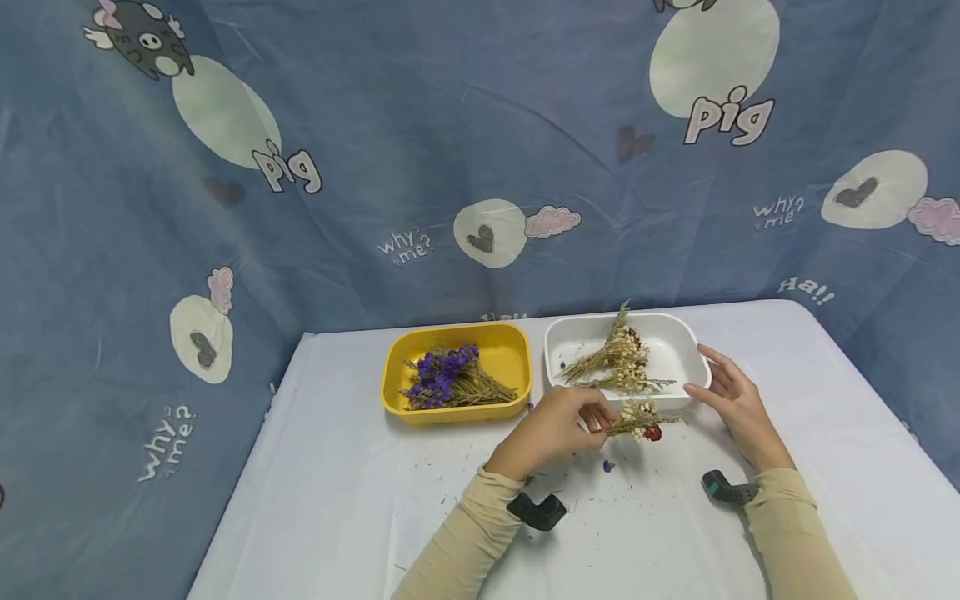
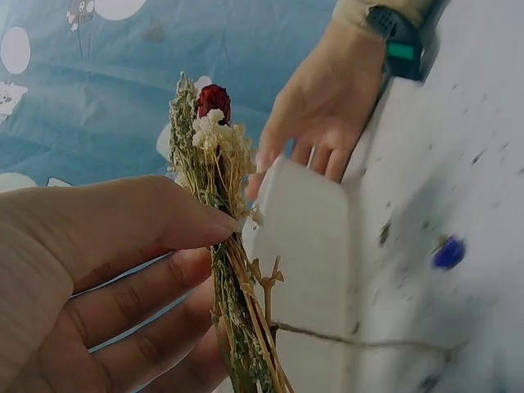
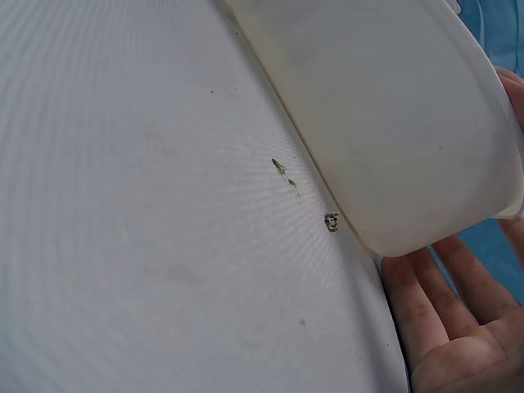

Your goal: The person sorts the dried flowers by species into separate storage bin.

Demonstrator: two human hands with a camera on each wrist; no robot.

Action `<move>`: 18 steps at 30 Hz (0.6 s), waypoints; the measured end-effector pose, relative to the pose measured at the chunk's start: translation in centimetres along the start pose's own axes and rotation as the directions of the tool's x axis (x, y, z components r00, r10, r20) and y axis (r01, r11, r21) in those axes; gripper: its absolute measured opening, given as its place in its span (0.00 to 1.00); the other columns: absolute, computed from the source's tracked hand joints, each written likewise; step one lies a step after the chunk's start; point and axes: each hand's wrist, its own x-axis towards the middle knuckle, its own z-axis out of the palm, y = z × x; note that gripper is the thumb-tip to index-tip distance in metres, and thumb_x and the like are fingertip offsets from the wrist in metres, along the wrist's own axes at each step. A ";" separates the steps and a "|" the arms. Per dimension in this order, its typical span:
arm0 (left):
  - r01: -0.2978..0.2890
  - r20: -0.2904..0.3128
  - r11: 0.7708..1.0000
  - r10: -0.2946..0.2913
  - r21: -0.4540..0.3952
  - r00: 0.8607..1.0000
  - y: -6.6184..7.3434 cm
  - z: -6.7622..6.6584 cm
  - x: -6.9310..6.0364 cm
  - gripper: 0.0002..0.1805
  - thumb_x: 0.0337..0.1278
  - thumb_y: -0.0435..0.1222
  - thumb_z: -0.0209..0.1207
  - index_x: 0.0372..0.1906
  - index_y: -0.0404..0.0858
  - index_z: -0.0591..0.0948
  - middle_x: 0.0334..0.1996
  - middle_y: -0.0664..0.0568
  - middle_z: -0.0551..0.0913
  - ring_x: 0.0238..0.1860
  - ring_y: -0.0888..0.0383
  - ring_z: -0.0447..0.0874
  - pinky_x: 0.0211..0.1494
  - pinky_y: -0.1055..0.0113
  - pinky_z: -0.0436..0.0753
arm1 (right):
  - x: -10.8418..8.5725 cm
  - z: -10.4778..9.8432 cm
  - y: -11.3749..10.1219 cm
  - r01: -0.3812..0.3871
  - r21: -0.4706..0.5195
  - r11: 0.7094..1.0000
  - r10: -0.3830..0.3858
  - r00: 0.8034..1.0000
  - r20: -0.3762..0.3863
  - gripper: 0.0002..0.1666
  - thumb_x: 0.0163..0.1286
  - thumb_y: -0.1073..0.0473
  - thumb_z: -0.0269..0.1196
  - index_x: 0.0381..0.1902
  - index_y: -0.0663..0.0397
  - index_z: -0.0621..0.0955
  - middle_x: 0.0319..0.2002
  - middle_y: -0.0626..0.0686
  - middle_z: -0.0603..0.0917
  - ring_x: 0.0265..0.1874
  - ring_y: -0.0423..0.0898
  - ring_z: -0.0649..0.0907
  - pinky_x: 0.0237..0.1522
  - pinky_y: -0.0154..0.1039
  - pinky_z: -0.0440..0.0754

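My left hand (image 1: 558,425) pinches a small bunch of dried flowers (image 1: 640,418) by its stems, in front of the white tray (image 1: 669,340). In the left wrist view the bunch (image 2: 225,164) shows a dark red bloom, cream florets and green sprigs between thumb and fingers. My right hand (image 1: 738,408) holds the tray's right end; in the right wrist view its fingers (image 3: 458,286) lie against the outer wall near the base. More dried bunches (image 1: 626,358) with cream and red blooms lie inside the white tray.
To the left stands a yellow tray (image 1: 498,346) with purple dried flowers (image 1: 446,375) in it. A loose purple blossom (image 1: 607,466) and scattered plant bits lie on the white tablecloth (image 1: 322,467). A printed blue curtain (image 1: 390,150) hangs behind the table.
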 end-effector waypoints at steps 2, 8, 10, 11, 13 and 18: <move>0.002 -0.004 1.000 -0.002 0.028 1.000 0.0 -0.7 0.4 0.10 0.58 0.30 0.71 0.43 0.43 0.88 0.36 0.56 0.90 0.33 0.73 0.81 0.39 0.82 0.82 | 0.0 0.0 0.0 0.004 0.005 1.000 -0.004 1.000 0.000 0.47 0.73 0.59 0.67 0.83 0.39 0.58 0.82 0.63 0.57 0.67 0.27 0.73 0.57 0.13 0.75; 0.008 -0.025 0.995 -0.006 0.095 1.000 -0.1 -2.6 1.8 0.10 0.57 0.30 0.71 0.43 0.43 0.88 0.36 0.57 0.89 0.33 0.70 0.83 0.39 0.81 0.82 | 0.1 0.0 0.0 0.005 0.019 1.000 -0.005 1.000 -0.003 0.47 0.73 0.60 0.68 0.83 0.40 0.58 0.82 0.64 0.57 0.69 0.30 0.73 0.59 0.14 0.75; 0.016 -0.028 0.994 -0.013 0.111 1.000 -0.1 -3.2 2.3 0.09 0.58 0.30 0.70 0.43 0.44 0.88 0.36 0.57 0.89 0.34 0.69 0.83 0.40 0.80 0.82 | 0.1 0.0 0.0 -0.001 0.004 1.000 0.001 1.000 -0.008 0.47 0.73 0.59 0.68 0.83 0.39 0.58 0.82 0.63 0.56 0.72 0.34 0.72 0.60 0.14 0.74; 0.021 -0.028 0.993 -0.018 0.115 0.999 -0.2 -3.5 2.6 0.09 0.58 0.30 0.70 0.42 0.44 0.87 0.36 0.58 0.89 0.35 0.69 0.83 0.40 0.80 0.82 | 0.1 0.0 0.0 -0.006 -0.006 1.000 0.005 1.000 -0.010 0.48 0.73 0.58 0.68 0.83 0.39 0.58 0.82 0.63 0.56 0.74 0.36 0.71 0.61 0.14 0.74; 0.035 -0.026 0.993 -0.032 0.116 0.999 -0.2 -3.9 3.1 0.08 0.59 0.30 0.69 0.42 0.44 0.87 0.36 0.58 0.89 0.36 0.68 0.83 0.41 0.79 0.83 | 0.1 -0.1 0.0 -0.014 -0.028 0.999 0.014 1.000 -0.015 0.48 0.73 0.57 0.68 0.83 0.38 0.57 0.82 0.63 0.56 0.76 0.41 0.70 0.61 0.15 0.74; 0.082 -0.022 0.991 -0.080 0.105 0.997 -0.6 -4.5 4.4 0.08 0.60 0.29 0.69 0.41 0.44 0.87 0.37 0.56 0.88 0.37 0.64 0.84 0.41 0.76 0.84 | 0.2 0.0 -0.1 -0.022 -0.048 0.999 0.021 1.000 -0.021 0.48 0.73 0.56 0.68 0.83 0.38 0.57 0.82 0.64 0.56 0.77 0.44 0.69 0.62 0.15 0.74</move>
